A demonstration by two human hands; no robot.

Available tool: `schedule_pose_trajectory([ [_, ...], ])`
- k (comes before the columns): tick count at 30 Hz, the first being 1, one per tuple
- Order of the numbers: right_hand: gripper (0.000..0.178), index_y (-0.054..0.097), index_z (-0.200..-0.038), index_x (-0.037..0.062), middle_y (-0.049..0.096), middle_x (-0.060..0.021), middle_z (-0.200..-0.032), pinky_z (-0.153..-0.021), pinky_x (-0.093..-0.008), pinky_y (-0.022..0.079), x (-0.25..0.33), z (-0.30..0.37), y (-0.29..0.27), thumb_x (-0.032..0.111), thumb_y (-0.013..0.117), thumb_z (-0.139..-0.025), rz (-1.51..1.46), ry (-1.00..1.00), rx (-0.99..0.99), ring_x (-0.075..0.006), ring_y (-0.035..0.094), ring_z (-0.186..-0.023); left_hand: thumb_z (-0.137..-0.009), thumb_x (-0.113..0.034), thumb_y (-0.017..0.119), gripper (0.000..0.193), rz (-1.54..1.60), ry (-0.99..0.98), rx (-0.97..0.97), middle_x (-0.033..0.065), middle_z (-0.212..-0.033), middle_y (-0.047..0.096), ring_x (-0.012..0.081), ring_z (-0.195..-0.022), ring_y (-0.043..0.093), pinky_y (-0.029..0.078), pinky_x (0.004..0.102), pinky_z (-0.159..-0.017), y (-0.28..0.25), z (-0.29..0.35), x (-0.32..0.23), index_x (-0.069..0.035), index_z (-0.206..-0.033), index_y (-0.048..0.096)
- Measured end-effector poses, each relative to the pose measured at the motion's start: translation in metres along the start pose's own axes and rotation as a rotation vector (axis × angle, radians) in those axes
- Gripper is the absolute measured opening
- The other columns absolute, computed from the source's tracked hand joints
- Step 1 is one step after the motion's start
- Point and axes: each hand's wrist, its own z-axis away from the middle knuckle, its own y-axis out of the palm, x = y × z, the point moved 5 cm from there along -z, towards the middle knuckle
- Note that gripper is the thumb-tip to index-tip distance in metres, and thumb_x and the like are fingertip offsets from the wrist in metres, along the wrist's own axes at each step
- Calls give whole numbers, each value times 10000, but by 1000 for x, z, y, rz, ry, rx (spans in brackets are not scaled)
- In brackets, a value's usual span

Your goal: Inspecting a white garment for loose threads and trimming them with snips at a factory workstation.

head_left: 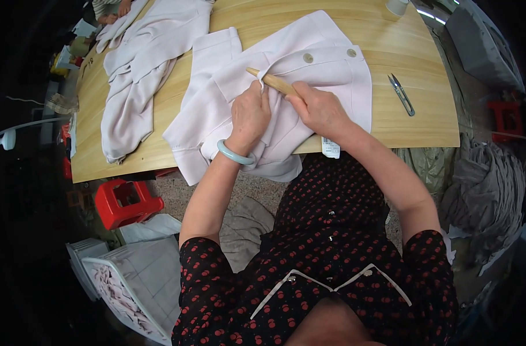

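Note:
A pale pink buttoned cardigan point(346, 86) lies spread over the near part of the table, partly hanging past its front edge. My right hand point(320, 109) is closed around a tapered wooden stick point(279, 85). The stick's thin end points up and left, against a raised fold of the cardigan. My left hand point(251, 112), with a pale bangle point(235, 154) at the wrist, pinches the cloth right by the stick. Two round buttons, a left one point(308, 57) and a right one point(351, 53), show on the front band. A white label point(330, 148) hangs from the cardigan near my right forearm.
Thread snips point(401, 95) lie on the wooden table point(427, 69) at right. Another pale pink garment point(139, 75) is at left, with another person's hands point(116, 12) beyond. A red stool point(127, 203) and a white bin point(142, 271) stand below left; grey cloth point(485, 190) is heaped at right.

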Motion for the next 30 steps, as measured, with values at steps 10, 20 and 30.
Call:
schedule_pose_trajectory([
  [10,305,533,-950,53,440,25,-595,-356,-197,283,-1,17,16,329,407,-930,-1162,741,361,-30,347,-411,-861,-201,487,225,23,-9,116,243,-667,556,404,-616,551,430,452,-564,-4,0,8,10,-786,516],
  [20,234,543,-918,30,419,33,-587,-447,-198,316,2,57,-44,245,451,-918,-398,518,266,-42,382,-508,-896,-295,464,353,443,-339,441,36,-755,605,123,-644,511,418,272,-601,-58,38,65,30,-932,595],
  [30,203,535,-941,11,535,-139,-604,-514,-331,407,67,49,4,199,513,-867,-243,173,289,-238,536,-531,-875,-142,541,148,681,-524,231,-42,-787,566,18,-705,489,400,164,-640,-73,54,64,-14,-942,575],
])
